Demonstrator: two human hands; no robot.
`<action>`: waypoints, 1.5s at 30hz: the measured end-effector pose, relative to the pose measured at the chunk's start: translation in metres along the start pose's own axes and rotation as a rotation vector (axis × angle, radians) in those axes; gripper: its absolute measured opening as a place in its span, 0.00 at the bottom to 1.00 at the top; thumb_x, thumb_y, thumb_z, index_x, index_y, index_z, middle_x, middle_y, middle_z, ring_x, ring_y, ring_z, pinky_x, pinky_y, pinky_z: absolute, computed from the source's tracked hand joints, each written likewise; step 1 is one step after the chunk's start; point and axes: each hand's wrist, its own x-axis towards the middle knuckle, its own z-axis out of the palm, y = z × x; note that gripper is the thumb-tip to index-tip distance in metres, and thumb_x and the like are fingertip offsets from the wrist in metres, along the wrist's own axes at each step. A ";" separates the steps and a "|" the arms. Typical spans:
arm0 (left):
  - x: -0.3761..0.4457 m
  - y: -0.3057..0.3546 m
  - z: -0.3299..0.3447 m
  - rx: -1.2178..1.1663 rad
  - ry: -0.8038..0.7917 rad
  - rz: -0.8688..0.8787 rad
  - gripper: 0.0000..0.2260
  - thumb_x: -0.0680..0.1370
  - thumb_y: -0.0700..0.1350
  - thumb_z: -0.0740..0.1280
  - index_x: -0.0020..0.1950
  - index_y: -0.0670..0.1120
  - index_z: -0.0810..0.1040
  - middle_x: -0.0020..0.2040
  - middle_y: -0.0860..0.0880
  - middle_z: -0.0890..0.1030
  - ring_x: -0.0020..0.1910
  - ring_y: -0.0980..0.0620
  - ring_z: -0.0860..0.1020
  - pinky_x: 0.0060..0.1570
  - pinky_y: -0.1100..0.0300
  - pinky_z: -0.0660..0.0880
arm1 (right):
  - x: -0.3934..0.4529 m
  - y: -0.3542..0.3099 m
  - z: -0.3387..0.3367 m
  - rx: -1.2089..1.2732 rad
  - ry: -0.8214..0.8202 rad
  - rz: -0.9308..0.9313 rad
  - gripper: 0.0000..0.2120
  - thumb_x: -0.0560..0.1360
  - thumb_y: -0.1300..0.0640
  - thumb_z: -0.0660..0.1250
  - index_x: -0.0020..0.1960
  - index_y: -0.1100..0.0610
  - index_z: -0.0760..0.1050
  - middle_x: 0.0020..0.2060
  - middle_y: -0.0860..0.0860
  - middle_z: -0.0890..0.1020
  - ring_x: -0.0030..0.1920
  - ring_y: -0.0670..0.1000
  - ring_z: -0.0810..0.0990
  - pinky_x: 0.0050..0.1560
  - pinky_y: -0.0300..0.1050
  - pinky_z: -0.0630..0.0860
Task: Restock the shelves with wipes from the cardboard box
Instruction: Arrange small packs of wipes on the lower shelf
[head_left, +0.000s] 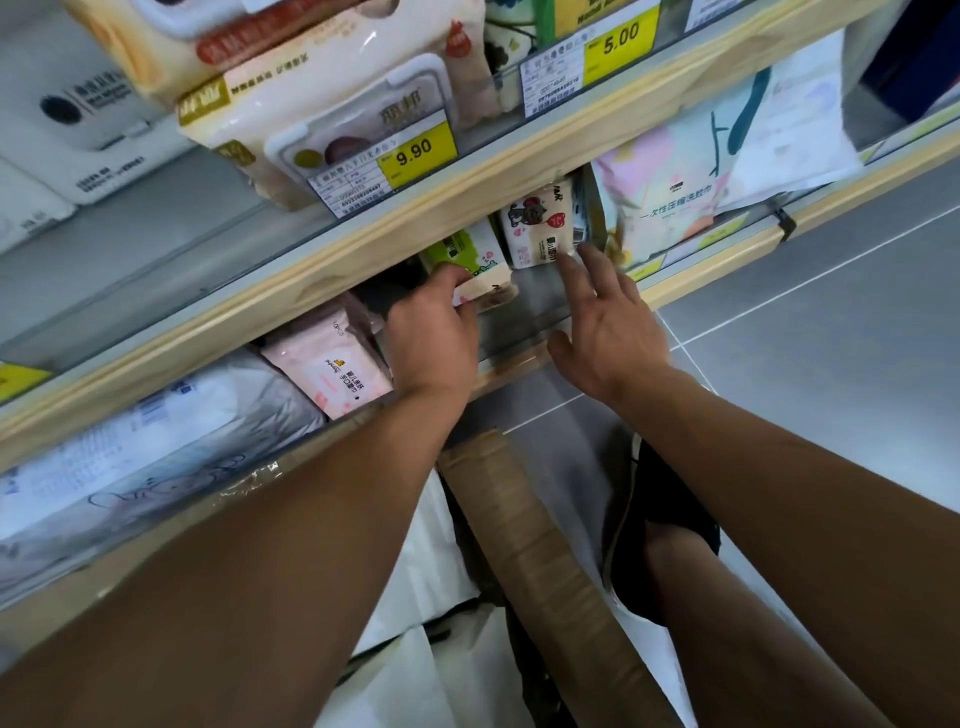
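Note:
My left hand reaches into the lower shelf and grips a green and white wipes pack by its near end. My right hand is spread open, its fingertips touching a white wipes pack with a red cartoon print that stands upright beside the green one. A flap of the cardboard box shows below between my forearms; what is inside the box is hidden.
Pink wipes packs lie left of my left hand on the same shelf. The upper shelf holds larger packs behind yellow price tags. A pastel bag stands to the right. Grey tiled floor lies to the right.

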 end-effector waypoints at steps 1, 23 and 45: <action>0.003 -0.001 0.004 0.010 -0.007 -0.002 0.10 0.75 0.43 0.68 0.57 0.50 0.80 0.51 0.43 0.84 0.51 0.40 0.80 0.46 0.51 0.74 | 0.001 -0.001 0.002 -0.006 -0.004 -0.007 0.41 0.74 0.49 0.65 0.79 0.53 0.46 0.78 0.54 0.50 0.75 0.61 0.54 0.72 0.54 0.61; 0.005 -0.013 0.045 0.467 -0.140 0.391 0.38 0.70 0.44 0.69 0.76 0.51 0.55 0.77 0.46 0.54 0.73 0.41 0.55 0.69 0.42 0.59 | 0.005 -0.005 0.015 0.014 0.015 -0.005 0.40 0.77 0.47 0.63 0.79 0.53 0.44 0.78 0.54 0.49 0.76 0.58 0.50 0.75 0.53 0.55; -0.004 -0.006 -0.005 0.342 -0.321 0.363 0.34 0.75 0.55 0.62 0.77 0.49 0.54 0.78 0.48 0.54 0.76 0.44 0.52 0.72 0.44 0.56 | -0.017 -0.012 -0.034 -0.223 -0.079 -0.055 0.39 0.75 0.46 0.63 0.79 0.53 0.47 0.77 0.53 0.53 0.77 0.59 0.50 0.75 0.53 0.53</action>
